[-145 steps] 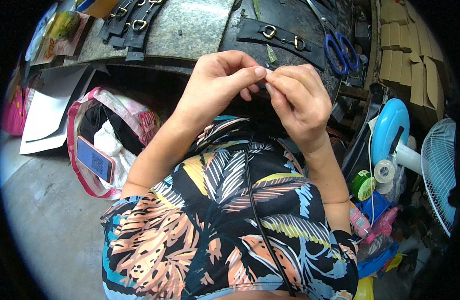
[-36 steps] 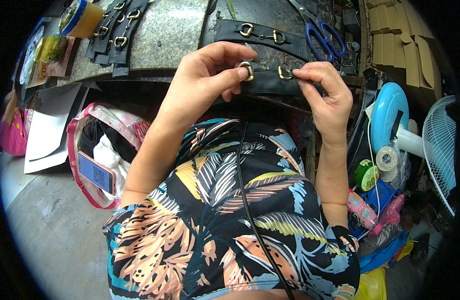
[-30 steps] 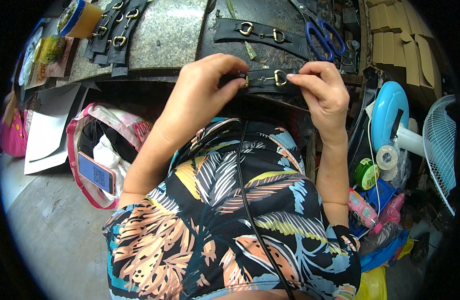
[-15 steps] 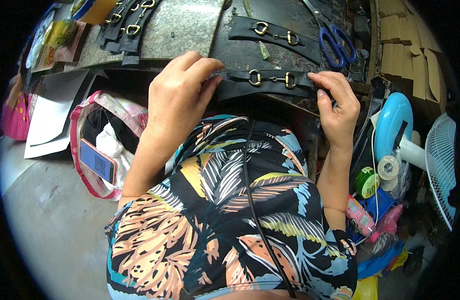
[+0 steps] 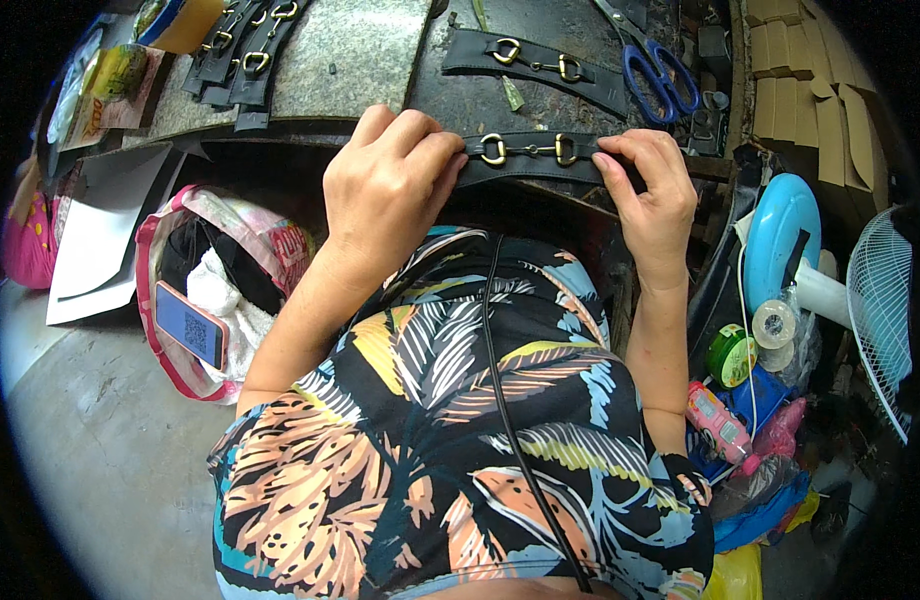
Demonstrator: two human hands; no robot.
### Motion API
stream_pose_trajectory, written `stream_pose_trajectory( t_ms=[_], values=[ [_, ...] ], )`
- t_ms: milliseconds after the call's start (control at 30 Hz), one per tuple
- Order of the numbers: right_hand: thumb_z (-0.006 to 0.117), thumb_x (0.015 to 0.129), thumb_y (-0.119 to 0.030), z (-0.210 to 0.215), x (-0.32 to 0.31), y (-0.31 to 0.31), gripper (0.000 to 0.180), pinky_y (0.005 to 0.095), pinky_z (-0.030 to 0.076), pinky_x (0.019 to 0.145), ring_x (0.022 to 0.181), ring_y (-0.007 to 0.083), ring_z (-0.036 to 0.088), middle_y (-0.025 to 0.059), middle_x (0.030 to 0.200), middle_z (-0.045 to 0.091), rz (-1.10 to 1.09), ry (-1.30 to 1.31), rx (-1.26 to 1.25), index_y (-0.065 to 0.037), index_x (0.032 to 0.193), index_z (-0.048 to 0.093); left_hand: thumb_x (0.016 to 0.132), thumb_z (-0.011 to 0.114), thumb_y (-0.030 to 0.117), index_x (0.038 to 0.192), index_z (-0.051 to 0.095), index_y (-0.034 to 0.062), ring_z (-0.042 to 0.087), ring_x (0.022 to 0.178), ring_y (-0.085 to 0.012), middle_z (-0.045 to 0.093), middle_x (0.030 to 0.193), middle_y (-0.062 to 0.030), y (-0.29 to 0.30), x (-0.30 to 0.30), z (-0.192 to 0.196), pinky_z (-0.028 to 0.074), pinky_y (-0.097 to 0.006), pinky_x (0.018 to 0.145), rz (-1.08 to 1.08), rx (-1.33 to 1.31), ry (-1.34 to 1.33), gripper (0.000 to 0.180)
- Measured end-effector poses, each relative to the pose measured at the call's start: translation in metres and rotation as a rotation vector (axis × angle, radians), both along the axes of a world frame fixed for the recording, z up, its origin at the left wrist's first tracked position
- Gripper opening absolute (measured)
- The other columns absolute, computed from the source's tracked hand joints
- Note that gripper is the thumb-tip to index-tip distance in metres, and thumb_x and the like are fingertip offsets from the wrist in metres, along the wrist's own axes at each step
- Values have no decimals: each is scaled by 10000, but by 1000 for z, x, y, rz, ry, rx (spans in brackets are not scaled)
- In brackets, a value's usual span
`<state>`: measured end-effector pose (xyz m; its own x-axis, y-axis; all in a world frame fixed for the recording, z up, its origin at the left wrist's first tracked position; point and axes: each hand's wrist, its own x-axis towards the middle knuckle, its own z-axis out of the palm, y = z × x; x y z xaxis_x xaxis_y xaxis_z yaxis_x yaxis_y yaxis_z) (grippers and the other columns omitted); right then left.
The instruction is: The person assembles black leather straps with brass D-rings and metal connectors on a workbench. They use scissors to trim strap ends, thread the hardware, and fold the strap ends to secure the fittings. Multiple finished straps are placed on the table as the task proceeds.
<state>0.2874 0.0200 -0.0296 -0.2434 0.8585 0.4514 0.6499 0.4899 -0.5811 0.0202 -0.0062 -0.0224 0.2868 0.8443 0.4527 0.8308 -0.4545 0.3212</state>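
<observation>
A black leather strap (image 5: 528,168) with brass-coloured horsebit hardware spans the gap between my hands at the front edge of the workbench (image 5: 355,60). My left hand (image 5: 390,185) pinches its left end, and its fingertips are partly hidden behind the knuckles. The right end is gripped between thumb and fingers of my right hand (image 5: 652,195). Just beyond lies a second black strap (image 5: 540,70) with the same kind of hardware, flat on the bench. Several more such straps (image 5: 252,92) are piled at the far left.
Blue-handled scissors (image 5: 660,85) lie at the far right of the bench. Folded cardboard (image 5: 815,110) stands beyond them. A fan (image 5: 875,310) and a green tape roll (image 5: 732,355) are at right. At left, a cloth bag (image 5: 150,290) holds a phone (image 5: 192,325).
My right hand has moved slightly left and my left hand slightly right, so they are closer together. The left fingers now pinch the strap's end; the strap has risen a little.
</observation>
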Motion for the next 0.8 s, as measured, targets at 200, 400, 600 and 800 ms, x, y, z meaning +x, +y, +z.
stream_pose_trajectory(
  t_ms=[200,400,600,800],
  values=[
    [802,795,-51,0,1,-2,167,362,519,785,871,270,651,100,930,677,6,19,-2,-18,944,733,715,801,111,861,690,127,602,832,-217,633,909,-1,-1,0,4,524,-330,682,-7,56,21,184],
    [803,789,-44,-2,0,-1,167,362,524,790,882,264,655,97,935,678,5,41,2,-24,941,735,723,803,112,961,713,126,600,858,-246,649,974,-31,1,2,8,530,-343,706,-18,87,-12,256],
    [803,781,-44,0,4,1,173,362,527,791,890,271,658,99,937,676,37,41,-21,-24,935,728,736,798,101,990,741,134,593,843,-243,651,949,-36,12,14,-4,533,-344,716,-168,71,-58,262],
    [793,786,-23,3,6,3,175,338,521,774,873,240,653,99,939,673,51,72,-75,-9,941,714,778,802,100,1028,758,120,617,857,-262,678,955,-46,11,13,2,528,-375,722,-169,-23,-54,255]
  ],
)
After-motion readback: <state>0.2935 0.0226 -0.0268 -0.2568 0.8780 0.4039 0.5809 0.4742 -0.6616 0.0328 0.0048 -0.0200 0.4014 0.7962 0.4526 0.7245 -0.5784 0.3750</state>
